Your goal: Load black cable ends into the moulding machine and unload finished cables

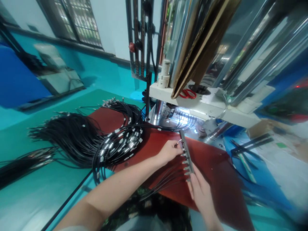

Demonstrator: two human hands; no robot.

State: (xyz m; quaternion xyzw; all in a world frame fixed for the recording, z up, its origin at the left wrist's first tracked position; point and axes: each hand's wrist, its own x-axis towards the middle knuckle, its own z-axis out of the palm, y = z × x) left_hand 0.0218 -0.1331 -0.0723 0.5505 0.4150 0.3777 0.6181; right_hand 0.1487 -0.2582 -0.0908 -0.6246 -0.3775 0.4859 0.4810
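Note:
My right hand (201,189) grips the lower end of a narrow metal bar (187,154), which slants up and away over a red-brown board (211,163). Several small metal cable ends sit along the bar's left edge, and their thin black cables (166,179) trail down toward my lap. At the bar's upper part, my left hand (170,150) is closed in a pinch against that edge. What its fingertips hold is mostly covered; a small shiny piece shows there. Left of my hands lies a big coiled bundle of black cables (72,138) with white tags and metal ends.
Behind the board stands a press machine with a white plate (204,107), metal columns and a lit work area (184,118). Red-handled scissors (188,93) and cardboard (194,48) rest on the plate. Tools (245,163) lie on a blue surface at right. Another dark cable bundle (21,166) lies far left.

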